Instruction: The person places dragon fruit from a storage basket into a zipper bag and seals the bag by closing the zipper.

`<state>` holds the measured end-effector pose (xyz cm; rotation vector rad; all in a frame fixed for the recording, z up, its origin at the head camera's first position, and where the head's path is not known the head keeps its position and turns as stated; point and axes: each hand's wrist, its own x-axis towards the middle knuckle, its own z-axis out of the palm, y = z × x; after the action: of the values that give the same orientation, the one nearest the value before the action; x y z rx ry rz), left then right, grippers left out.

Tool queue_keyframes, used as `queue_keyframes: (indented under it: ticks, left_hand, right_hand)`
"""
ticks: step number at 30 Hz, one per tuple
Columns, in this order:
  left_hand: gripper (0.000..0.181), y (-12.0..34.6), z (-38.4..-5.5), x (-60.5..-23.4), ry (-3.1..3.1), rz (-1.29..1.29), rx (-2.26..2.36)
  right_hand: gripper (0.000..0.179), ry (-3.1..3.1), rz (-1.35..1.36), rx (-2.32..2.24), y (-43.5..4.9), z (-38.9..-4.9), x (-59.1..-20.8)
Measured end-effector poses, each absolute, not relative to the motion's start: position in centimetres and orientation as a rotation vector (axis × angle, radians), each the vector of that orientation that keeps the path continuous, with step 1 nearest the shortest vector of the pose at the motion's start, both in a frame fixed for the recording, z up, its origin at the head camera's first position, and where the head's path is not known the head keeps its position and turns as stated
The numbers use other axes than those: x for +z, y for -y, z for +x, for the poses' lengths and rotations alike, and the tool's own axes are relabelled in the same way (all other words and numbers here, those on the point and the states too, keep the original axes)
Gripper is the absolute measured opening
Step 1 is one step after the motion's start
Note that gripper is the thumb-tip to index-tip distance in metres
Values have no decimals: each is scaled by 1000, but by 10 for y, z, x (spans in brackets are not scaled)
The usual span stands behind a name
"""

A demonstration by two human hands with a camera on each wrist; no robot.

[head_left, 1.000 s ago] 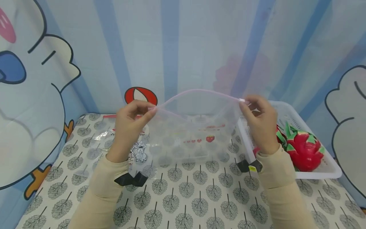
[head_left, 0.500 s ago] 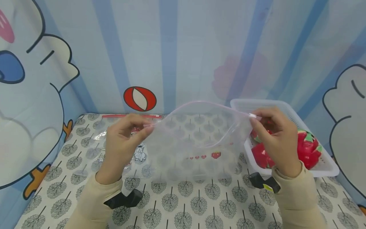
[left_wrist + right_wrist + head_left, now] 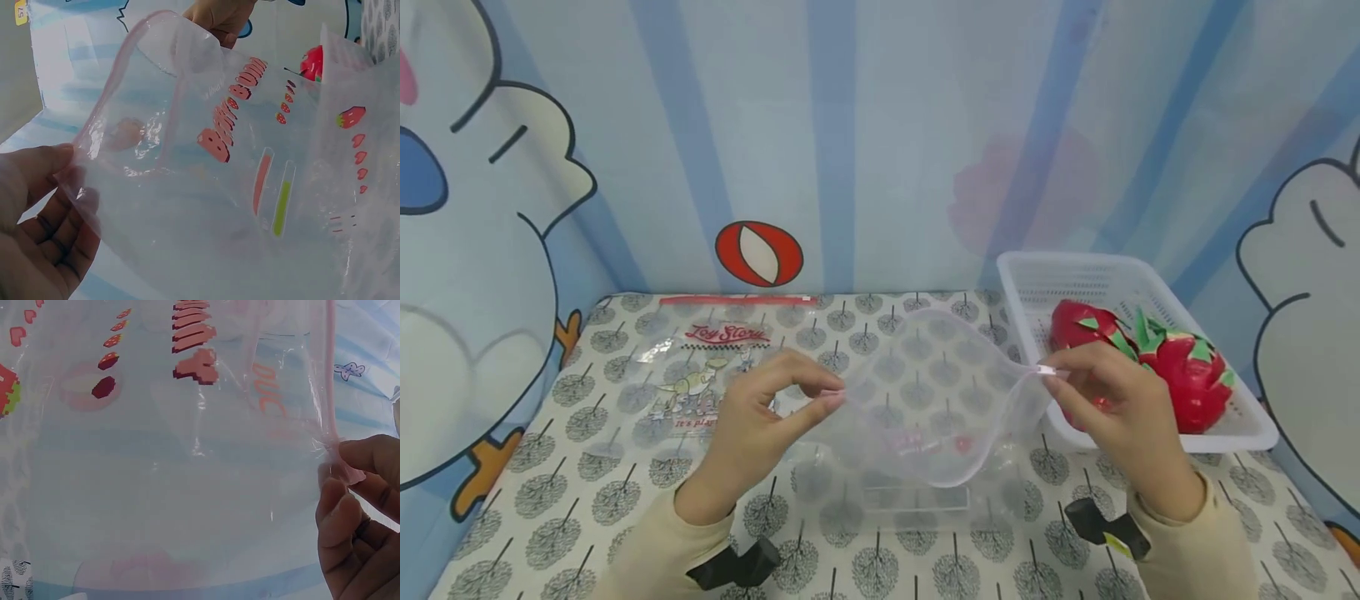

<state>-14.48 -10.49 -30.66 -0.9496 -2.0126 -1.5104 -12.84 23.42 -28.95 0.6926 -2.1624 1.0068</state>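
Observation:
A clear zip bag with a pink edge and strawberry prints hangs between my two hands, its mouth spread wide. My left hand pinches one corner of the mouth between thumb and fingers. At the other corner, by the white slider, my right hand pinches the edge. Printed pink lettering runs along the bag in the left wrist view. In the right wrist view the thumb and fingers squeeze the gathered pink corner.
A white basket holding red toy dragon fruits stands behind my right hand. Another clear zip bag, with a red zip strip and cartoon print, lies flat at the back left. The cloth has a tree pattern.
Both hands have come down and nearer with the bag, which now hangs lower over the cloth. Its mouth has widened, and the flat bag behind is less covered.

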Motion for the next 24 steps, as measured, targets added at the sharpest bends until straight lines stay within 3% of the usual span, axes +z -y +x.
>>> queue_keyframes:
  ticks: [8,24]
  left_hand:
    - [21,97,-149,-327,2010,-1016,-1473]
    - [7,88,-157,-357,1976,-1153,-1044]
  right_hand:
    - [36,2267,609,983,-235,-124,-305]
    - [22,2531,522,843,-246,-125,-340]
